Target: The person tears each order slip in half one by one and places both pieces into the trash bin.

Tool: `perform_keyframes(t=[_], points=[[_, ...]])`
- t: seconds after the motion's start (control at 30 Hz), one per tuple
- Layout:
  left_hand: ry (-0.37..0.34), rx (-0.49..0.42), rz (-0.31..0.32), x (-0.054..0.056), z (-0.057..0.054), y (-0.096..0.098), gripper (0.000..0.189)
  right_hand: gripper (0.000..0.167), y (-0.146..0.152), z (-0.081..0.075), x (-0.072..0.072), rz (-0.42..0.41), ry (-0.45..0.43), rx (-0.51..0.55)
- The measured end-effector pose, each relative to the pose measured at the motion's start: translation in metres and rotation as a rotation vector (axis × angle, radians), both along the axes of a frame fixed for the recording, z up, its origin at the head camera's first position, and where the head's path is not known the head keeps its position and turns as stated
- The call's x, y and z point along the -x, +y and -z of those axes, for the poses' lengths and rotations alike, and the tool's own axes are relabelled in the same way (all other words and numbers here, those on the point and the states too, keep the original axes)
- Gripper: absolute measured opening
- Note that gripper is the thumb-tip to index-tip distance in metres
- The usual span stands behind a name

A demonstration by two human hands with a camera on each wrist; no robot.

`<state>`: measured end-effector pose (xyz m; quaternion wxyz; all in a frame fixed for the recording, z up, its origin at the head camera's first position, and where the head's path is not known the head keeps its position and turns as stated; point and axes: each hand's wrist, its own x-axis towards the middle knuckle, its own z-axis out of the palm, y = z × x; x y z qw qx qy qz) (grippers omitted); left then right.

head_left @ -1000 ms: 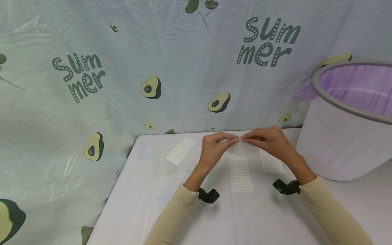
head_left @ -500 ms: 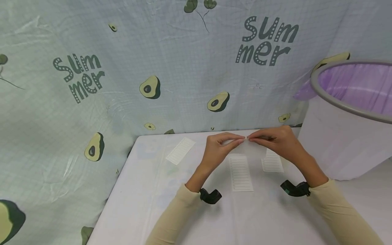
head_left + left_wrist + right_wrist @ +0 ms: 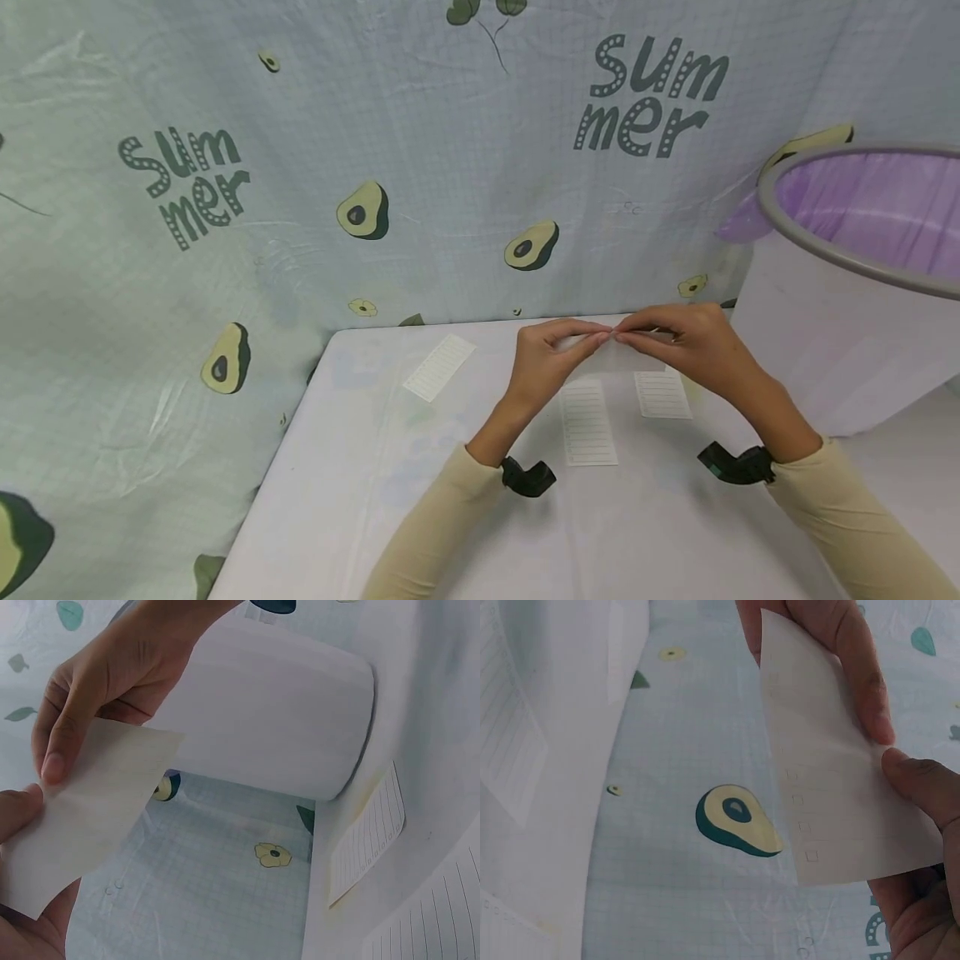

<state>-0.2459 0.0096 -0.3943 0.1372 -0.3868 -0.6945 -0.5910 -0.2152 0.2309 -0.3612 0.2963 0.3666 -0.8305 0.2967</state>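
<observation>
My left hand (image 3: 551, 354) and right hand (image 3: 690, 342) meet fingertip to fingertip above the far part of the table. Between thumb and fingers, each pinches the top edge of one thin white checklist sheet (image 3: 832, 787). Faint lines and a column of small square boxes show on its face in the right wrist view; the left wrist view has its paler back (image 3: 97, 802). From the head the sheet is hardly visible. Below the hands lie a lined sheet (image 3: 588, 423) in the middle and another lined sheet (image 3: 663, 395) at right, partly covered from view.
A third lined sheet (image 3: 439, 367) lies slanted at the table's far left. On the right stands a large white bin (image 3: 817, 350) with a grey rim and purple inside. A curtain (image 3: 435, 150) printed with avocados hangs behind the white table (image 3: 322, 500).
Both hands have shifted a little to the right, and their fingertips have come closer together. The sheets on the table stay where they were.
</observation>
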Motion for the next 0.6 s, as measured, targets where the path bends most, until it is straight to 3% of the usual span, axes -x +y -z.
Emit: perform_keyframes(t=[0.13, 0.37, 0.53, 0.6], points=[[0.015, -0.014, -0.001, -0.003, -0.006, 0.005, 0.014, 0.027, 0.0, -0.003, -0.001, 0.022, 0.019, 0.018], [0.022, -0.017, 0.005, -0.024, -0.038, 0.009, 0.013, 0.025, 0.003, -0.009, -0.008, 0.096, -0.019, 0.039], [0.026, 0.0, 0.02, -0.027, -0.045, 0.016, 0.011, 0.028, 0.009, -0.014, -0.015, 0.136, -0.015, 0.042], [0.037, 0.004, 0.032, -0.022, -0.042, 0.022, 0.011, 0.03, 0.012, -0.017, -0.018, 0.146, -0.005, 0.045]])
